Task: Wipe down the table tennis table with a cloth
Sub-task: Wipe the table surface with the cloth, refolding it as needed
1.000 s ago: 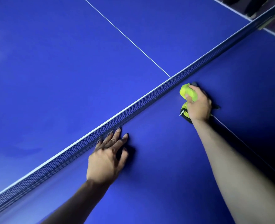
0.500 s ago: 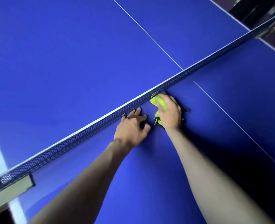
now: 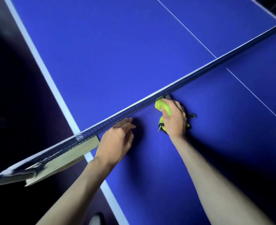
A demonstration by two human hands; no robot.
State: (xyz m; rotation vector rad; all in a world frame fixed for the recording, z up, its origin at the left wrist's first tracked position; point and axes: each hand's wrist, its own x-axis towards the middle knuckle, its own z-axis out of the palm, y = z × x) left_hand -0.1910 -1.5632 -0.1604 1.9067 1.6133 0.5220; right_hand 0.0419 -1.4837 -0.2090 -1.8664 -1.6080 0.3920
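While bunched under the right hand (image 3: 174, 118), cloth (image 3: 163, 107) now much nearer the left edge of the blue surface (image 3: 150, 159) than a second ago, when it lay by the white centre line (image 3: 255, 97). Pressed flat to the surface, top fold touching the foot of the net (image 3: 134, 109); yellow-green, with a dark trim poking out at the wrist side. Gripped firmly, fingers curled over the wad. Left hand (image 3: 116, 140) holding nothing, fingers straight, tips against the net just beside the net clamp (image 3: 79, 146); slid leftward ahead of the cloth. Likely one stroke along the net line nearly finished, with only the short strip to the white border (image 3: 88, 157) left on this pass.
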